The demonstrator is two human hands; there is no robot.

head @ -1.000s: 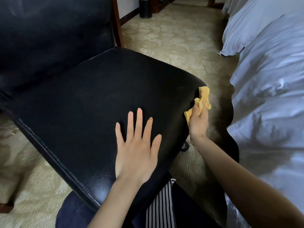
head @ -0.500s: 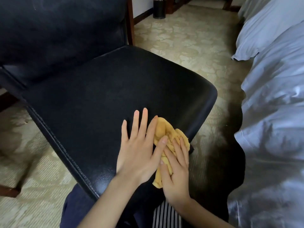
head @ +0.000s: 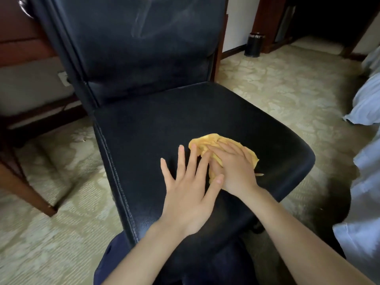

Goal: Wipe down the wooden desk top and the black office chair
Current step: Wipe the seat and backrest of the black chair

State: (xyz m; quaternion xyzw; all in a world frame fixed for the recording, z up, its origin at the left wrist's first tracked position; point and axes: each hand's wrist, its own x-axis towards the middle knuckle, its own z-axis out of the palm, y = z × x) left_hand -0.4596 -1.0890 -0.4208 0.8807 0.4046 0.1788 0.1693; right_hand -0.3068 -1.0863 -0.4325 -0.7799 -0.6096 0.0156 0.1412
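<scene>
My right grip (head: pixel 234 167), fingers straight, presses the yellow cloth (head: pixel 207 140) flat on the black office chair (head: pixel 164 124) seat, toward its front edge. The left grip (head: pixel 189 194) lies spread beside it, grasping nothing. I judge the seat wiping underway and the streaked backrest (head: pixel 144 48) left; the desk top is unseen.

Patterned carpet (head: pixel 267 89); black bin (head: pixel 254 44) by wall; white bedding (head: pixel 366 108) right.

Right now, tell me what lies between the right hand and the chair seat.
The yellow cloth: the right hand presses flat on it, and it lies spread on the black chair seat. The head view shows this.
</scene>
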